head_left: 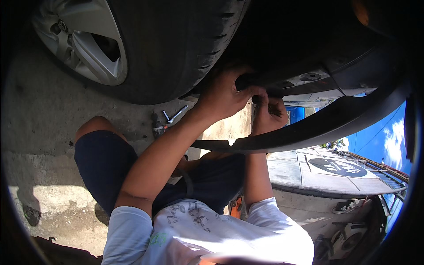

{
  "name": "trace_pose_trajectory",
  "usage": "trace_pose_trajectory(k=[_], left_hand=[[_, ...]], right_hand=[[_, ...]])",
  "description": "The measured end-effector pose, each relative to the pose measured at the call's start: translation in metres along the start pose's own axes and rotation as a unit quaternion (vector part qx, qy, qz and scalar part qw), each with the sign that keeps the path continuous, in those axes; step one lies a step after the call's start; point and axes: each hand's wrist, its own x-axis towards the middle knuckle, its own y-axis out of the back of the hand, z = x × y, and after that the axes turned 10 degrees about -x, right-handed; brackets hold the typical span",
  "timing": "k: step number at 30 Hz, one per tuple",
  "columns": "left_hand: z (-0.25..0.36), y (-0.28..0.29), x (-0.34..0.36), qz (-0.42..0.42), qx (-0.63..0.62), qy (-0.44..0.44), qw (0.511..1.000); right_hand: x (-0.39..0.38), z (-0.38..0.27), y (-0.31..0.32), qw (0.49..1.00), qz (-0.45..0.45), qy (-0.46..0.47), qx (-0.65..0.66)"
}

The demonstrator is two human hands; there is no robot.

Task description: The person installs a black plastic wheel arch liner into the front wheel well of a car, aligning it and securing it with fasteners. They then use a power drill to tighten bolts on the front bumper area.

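My left hand (224, 93) reaches up beside the tire (176, 48) into the dark wheel well (282, 39). Its thumb and fingers curve around something dark that I cannot make out; the fingertips fade into shadow. Close by, my right hand (270, 115) comes up behind a long curved black trim strip (304, 130), its fingers curled and its tips pinched near my left thumb. What those fingers hold is hidden. The strip arcs across my right forearm and hangs away from the car body. A black panel with a round recess (310, 77) lies beyond my hands.
A silver alloy wheel (95, 42) stands at the upper left. On the concrete floor lie a power drill (157, 125) and a slim metal tool (178, 115). Something orange (236, 206) sits beside my leg. A pale wall (300, 170) and an outdoor fan unit (351, 238) are on the right.
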Motion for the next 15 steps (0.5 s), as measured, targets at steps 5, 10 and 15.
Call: trace_pose_trajectory(k=[5, 10, 15], left_hand=[[0.003, -0.006, -0.007, 0.026, 0.068, 0.057, 0.996], [0.005, -0.006, -0.005, 0.023, 0.017, 0.045, 0.999], [0.006, -0.005, -0.008, 0.020, 0.040, 0.062, 0.997]], right_hand=[[-0.003, -0.003, 0.006, 0.998, -0.028, -0.047, -0.026], [0.010, -0.025, 0.010, 0.996, 0.079, -0.031, 0.018], [0.024, -0.054, 0.016, 0.991, 0.086, -0.093, 0.037]])
